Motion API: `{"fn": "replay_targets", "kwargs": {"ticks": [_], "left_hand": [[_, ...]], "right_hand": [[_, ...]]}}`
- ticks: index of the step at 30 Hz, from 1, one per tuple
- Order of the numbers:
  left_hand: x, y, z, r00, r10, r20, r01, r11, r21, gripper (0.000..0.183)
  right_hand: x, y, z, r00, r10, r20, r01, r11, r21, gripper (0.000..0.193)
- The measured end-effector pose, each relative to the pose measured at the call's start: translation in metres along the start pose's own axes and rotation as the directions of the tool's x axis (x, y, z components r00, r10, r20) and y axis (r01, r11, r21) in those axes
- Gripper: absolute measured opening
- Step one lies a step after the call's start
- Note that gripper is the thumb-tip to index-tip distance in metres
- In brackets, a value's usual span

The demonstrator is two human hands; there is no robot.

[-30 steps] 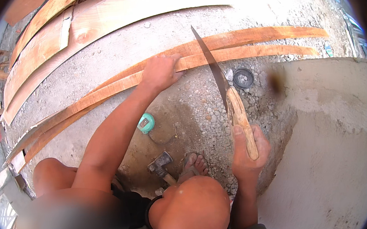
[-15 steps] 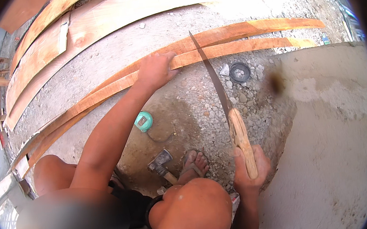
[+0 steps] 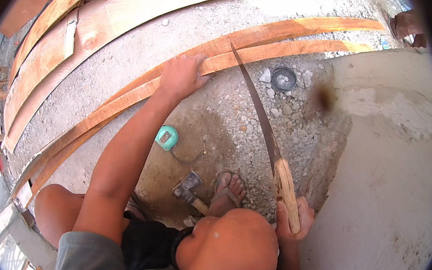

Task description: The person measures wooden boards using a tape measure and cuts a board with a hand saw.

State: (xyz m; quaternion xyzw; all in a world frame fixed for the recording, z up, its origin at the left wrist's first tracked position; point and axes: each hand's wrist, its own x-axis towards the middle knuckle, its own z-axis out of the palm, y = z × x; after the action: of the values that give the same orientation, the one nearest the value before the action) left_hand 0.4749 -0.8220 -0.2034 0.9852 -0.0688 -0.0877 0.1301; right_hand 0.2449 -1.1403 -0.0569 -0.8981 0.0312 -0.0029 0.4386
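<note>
My left hand (image 3: 184, 76) is closed over the nearer of two long, narrow wooden boards (image 3: 257, 53), its thumb along the near edge. Partly behind that one lies the other wooden board (image 3: 268, 32). In my right hand (image 3: 298, 220) is the pale wooden handle of a handsaw (image 3: 258, 107). The dark, tapering blade points away from me, and its tip end lies across the nearer board, to the right of my left hand. Whether the teeth have cut into the wood I cannot tell.
A green tape measure (image 3: 166, 138) and a hatchet (image 3: 187, 186) lie on the ground near my sandalled foot (image 3: 230, 188). Beyond the blade sits a round black dish (image 3: 283, 79) among gravel. Wide planks (image 3: 111, 20) lie far left; a concrete slab (image 3: 391, 170) is at right.
The saw has been drawn back toward me, its tip now nearer the board. My left hand keeps its hold. A brown shape, possibly part of a person, has appeared at the far right.
</note>
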Motion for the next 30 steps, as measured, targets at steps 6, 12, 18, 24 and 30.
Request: {"fn": "replay_targets", "kwargs": {"ticks": [6, 12, 18, 24, 30], "left_hand": [[-0.004, -0.003, 0.010, 0.997, 0.001, -0.083, 0.000, 1.000, 0.009, 0.052], [0.002, 0.005, 0.012, 0.999, -0.003, -0.042, 0.001, 1.000, -0.029, 0.052], [-0.002, 0.005, -0.007, 0.999, -0.025, 0.040, 0.024, 0.999, 0.031, 0.051], [-0.009, 0.000, 0.012, 0.995, -0.017, -0.099, 0.017, 1.000, -0.002, 0.050], [0.000, 0.013, 0.009, 1.000, -0.022, -0.006, 0.022, 0.999, -0.036, 0.052]], "right_hand": [[0.084, 0.015, 0.080, 0.981, -0.189, -0.053, 0.193, 0.977, 0.095, 0.025], [0.152, 0.008, 0.120, 0.992, -0.114, -0.062, 0.127, 0.951, 0.283, 0.024], [-0.009, 0.016, 0.004, 0.997, -0.067, 0.044, 0.067, 0.998, 0.005, 0.021], [0.093, 0.023, 0.098, 0.994, -0.102, -0.029, 0.106, 0.976, 0.191, 0.021], [0.152, 0.022, 0.134, 0.997, -0.067, -0.047, 0.079, 0.931, 0.356, 0.023]]}}
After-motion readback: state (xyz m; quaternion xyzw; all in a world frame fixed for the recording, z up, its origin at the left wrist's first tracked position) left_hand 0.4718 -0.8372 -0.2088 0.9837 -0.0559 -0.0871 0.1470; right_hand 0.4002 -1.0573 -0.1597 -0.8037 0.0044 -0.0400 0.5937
